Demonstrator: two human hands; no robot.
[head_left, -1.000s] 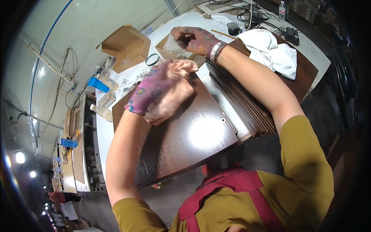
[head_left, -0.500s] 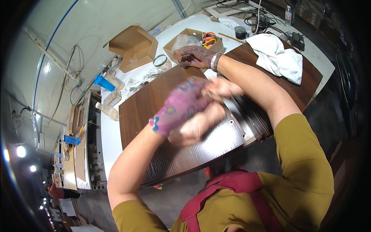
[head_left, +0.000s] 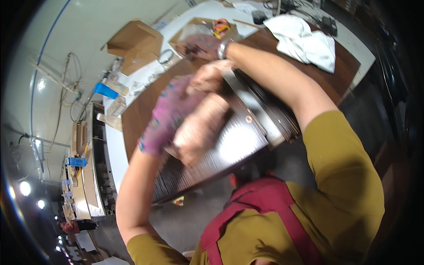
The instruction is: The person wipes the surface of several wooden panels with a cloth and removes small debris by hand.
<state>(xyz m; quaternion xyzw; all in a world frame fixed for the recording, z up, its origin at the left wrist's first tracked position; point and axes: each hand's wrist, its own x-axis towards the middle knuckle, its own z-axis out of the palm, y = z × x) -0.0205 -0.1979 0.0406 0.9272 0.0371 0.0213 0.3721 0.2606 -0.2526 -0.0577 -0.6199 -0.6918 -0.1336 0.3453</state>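
Observation:
My left hand [head_left: 170, 108], in a pink-purple glove with a flower pattern, is closed on a crumpled pale pinkish rag [head_left: 205, 126]. Both are smeared by motion. The rag lies over a dark wood-grain panel [head_left: 145, 99], whose near part shines under the light. At the panel's far end is my right hand [head_left: 201, 46] in a darker patterned glove. Its fingers curl at the panel's edge, just in front of an open cardboard box. Their underside is hidden. A band circles the right wrist.
Dark strips [head_left: 282, 123] lie stacked beside the panel. A white cloth [head_left: 302, 44] rests on another brown panel [head_left: 344, 73]. The cardboard box [head_left: 190, 26] holds orange-handled tools. Another open carton [head_left: 134, 46], a blue cup [head_left: 106, 90] and a bottle [head_left: 110, 121] stand along the left side.
The whole view has shifted, with the table appearing further left and up. My left hand and the rag have moved left over the panel. My right hand keeps its place at the far edge.

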